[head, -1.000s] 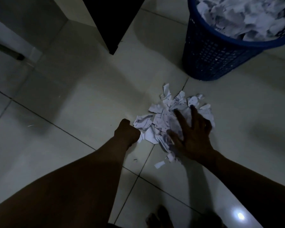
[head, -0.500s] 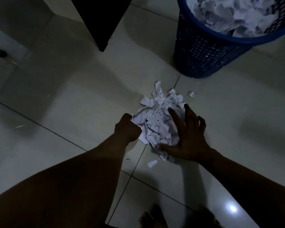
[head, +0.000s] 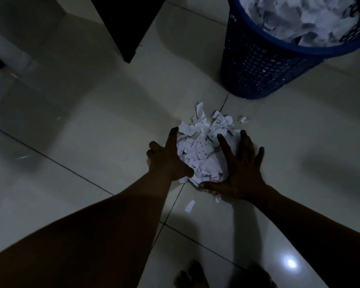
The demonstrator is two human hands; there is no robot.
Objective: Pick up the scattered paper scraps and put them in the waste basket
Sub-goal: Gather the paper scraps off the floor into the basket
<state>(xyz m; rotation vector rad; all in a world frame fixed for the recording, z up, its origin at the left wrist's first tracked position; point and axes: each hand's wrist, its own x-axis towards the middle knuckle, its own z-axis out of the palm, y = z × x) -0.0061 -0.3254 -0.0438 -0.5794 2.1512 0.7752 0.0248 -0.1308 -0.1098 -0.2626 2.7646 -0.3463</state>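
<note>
- I have both hands down on the tiled floor [head: 92, 154] at centre frame, one on each side of the scraps [head: 200, 156], so the pile is penned between my palms and ready to be scooped.
- My left hand [head: 166, 161] is spread, fingers pressed along the pile's left edge; it grips nothing yet.
- My right hand [head: 241, 169] is splayed wide with its thumb tucked under the near edge; it too has no hold yet.
- Strays lie outside the pen: one scrap [head: 190, 205] just below the hands, another [head: 243, 119] above the pile to the right.
- The basket [head: 264, 67] stands at upper right, near the pile and heaped almost to the rim, so I judge the carry short and spill likely.
- The scraps bear dark specks of print, too small to read; I see no brand.
</note>
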